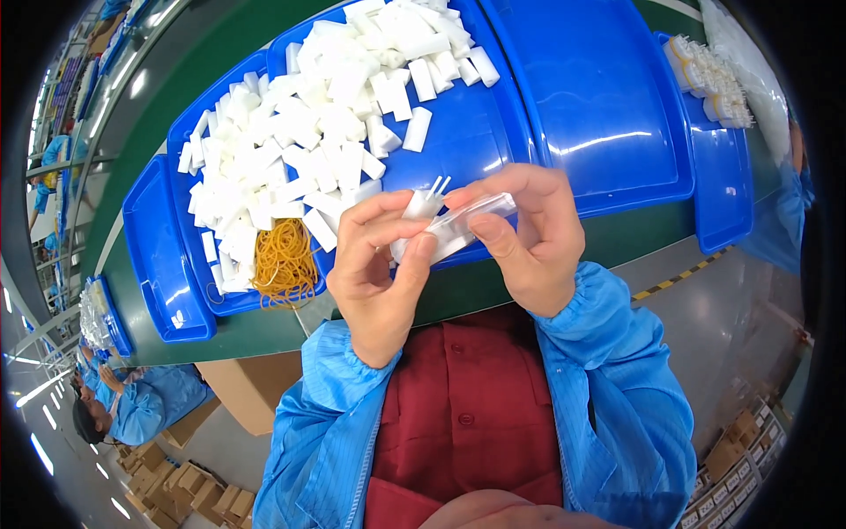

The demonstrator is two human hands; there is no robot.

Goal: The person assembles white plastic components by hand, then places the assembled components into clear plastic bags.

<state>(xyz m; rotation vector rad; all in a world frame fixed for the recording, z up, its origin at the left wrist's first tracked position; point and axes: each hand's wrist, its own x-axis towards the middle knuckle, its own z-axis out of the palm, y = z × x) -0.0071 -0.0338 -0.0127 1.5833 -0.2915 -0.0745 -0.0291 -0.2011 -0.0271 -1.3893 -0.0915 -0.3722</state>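
Glare streaks a brightly lit blue tray (599,97).

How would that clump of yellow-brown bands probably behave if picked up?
The bands look thin and curled, so the clump would probably sag, floppy. Their strands cross in a tangle, so lifting some may drag others along.

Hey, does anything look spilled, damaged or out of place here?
Nothing looks clearly spilled or damaged. Slightly odd: the yellow-brown rubber bands sit heaped against white blocks in the same blue tray, so unlike items share it.
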